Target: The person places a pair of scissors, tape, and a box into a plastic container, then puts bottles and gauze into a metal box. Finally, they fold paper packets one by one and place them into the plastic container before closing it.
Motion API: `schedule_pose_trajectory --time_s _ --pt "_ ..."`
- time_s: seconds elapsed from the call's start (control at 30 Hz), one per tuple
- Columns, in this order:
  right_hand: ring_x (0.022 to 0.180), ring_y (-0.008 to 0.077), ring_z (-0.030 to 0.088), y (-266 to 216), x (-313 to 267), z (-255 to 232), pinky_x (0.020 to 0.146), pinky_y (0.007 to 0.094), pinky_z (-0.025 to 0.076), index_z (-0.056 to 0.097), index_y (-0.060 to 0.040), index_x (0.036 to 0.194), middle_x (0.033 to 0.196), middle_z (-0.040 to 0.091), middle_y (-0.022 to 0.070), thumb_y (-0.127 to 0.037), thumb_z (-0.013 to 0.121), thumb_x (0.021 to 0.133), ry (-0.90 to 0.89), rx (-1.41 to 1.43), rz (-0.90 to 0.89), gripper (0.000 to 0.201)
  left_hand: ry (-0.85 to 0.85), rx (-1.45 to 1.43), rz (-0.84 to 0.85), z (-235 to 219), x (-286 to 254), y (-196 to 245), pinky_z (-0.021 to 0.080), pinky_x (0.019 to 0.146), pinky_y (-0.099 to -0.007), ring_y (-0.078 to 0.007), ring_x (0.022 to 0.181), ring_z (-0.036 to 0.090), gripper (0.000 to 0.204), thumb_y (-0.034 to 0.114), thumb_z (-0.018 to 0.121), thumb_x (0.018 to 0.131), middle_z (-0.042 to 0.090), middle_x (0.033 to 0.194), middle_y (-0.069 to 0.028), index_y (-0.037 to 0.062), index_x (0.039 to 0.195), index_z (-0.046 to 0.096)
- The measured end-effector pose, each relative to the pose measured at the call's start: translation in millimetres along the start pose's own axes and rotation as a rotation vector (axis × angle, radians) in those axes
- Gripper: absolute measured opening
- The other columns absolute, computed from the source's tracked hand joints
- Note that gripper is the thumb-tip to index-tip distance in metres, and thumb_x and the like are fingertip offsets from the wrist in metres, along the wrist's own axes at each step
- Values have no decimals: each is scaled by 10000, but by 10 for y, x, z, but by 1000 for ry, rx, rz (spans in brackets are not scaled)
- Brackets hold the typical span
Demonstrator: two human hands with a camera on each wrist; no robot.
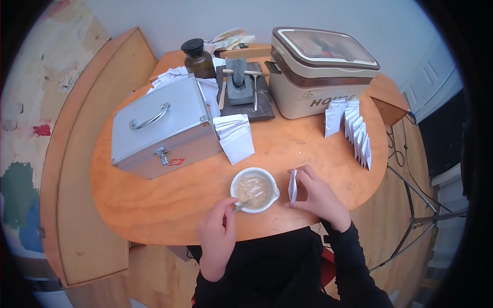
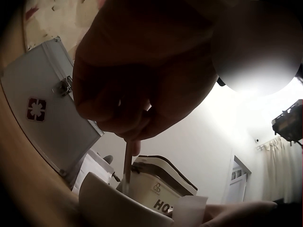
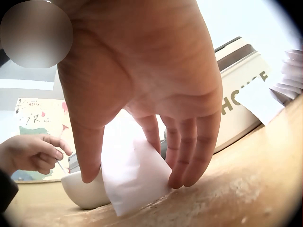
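Note:
A white bowl [image 1: 275, 193] with a pouring lip stands near the table's front edge, with a pale beige, wet mixture inside. My left hand [image 1: 218, 233] pinches a thin stick-like handle [image 2: 127, 163] at the bowl's left side; its lower end goes down into the bowl and is hidden there. To the right of the bowl, my right hand [image 1: 324, 201] holds a folded white paper packet [image 1: 292, 186] between thumb and fingers. In the right wrist view the packet [image 3: 135, 175] stands on edge, its bottom close over the tabletop.
A silver case [image 1: 164, 123] with a handle stands left, a white packet [image 1: 236, 138] leaning beside it. Behind are a brown jar [image 1: 197, 64], a dark slab [image 1: 262, 110] with a grey stone and sticks, and a beige lidded box [image 1: 303, 92]. More packets [image 1: 357, 128] stand right.

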State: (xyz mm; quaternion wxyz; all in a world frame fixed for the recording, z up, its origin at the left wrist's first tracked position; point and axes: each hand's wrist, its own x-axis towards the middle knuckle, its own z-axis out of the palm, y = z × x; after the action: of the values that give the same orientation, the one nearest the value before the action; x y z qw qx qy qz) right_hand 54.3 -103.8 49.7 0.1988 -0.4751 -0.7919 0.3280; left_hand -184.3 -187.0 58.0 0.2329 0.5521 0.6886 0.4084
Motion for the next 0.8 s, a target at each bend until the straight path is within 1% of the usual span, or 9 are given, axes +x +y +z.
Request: schedule_pose_trajectory --time_s 0.13,0.23,0.33,0.43,0.53,0.63,0.73,0.8 --pt "1064 336 556 5 -49 11 886 375 474 500 -21 1258 1177 531 139 -213 795 706 22 110 13 655 -35 9 31 111 31 9 383 493 -298 -169 513 480 171 -12 541 892 541 657 -101 47 1000 659" --pt "1074 269 552 -1 -70 6 914 332 455 503 -24 1276 1169 528 116 -142 814 697 10 127 -9 668 -52 -79 -30 126 -4 24 385 502 -292 -168 521 479 174 -15 535 890 550 672 -98 39 1003 655" --pt "1075 266 550 11 -55 13 921 329 451 507 -24 1276 1170 533 112 -132 809 700 -17 140 -23 659 19 -111 12 122 -45 36 334 478 -262 -122 506 441 177 -21 531 905 545 695 -71 34 1018 656" --pt "1101 335 540 6 -40 26 914 377 457 493 -44 1282 1188 536 130 -151 794 693 -17 118 -59 670 33 192 420 99 -7 -22 447 517 -322 -242 549 554 223 -18 571 872 617 766 -104 65 1058 660" --pt "1100 330 542 -46 -32 20 913 377 458 495 -54 1288 1181 538 125 -147 792 693 -37 167 -7 671 -91 300 363 37 -16 36 475 543 -348 -277 600 593 257 -14 591 855 643 808 -110 78 1085 661" --pt "1099 323 545 -39 -35 29 912 376 458 499 -60 1291 1177 540 122 -148 792 693 -30 152 -11 672 20 232 383 -22 22 -16 481 558 -352 -272 642 620 270 -19 589 852 656 846 -113 68 1099 655" --pt "1097 318 547 -30 -24 47 910 374 459 504 -60 1287 1169 542 119 -156 795 692 -29 143 -15 669 26 241 242 -79 18 -21 493 579 -350 -276 682 640 255 -20 586 856 662 864 -118 64 1087 654" --pt "1095 317 547 -35 -23 50 910 373 459 503 -60 1288 1163 542 119 -159 795 694 -25 132 -19 669 65 211 222 -43 4 -39 450 545 -328 -234 600 581 216 -23 573 871 653 815 -126 53 1051 665"
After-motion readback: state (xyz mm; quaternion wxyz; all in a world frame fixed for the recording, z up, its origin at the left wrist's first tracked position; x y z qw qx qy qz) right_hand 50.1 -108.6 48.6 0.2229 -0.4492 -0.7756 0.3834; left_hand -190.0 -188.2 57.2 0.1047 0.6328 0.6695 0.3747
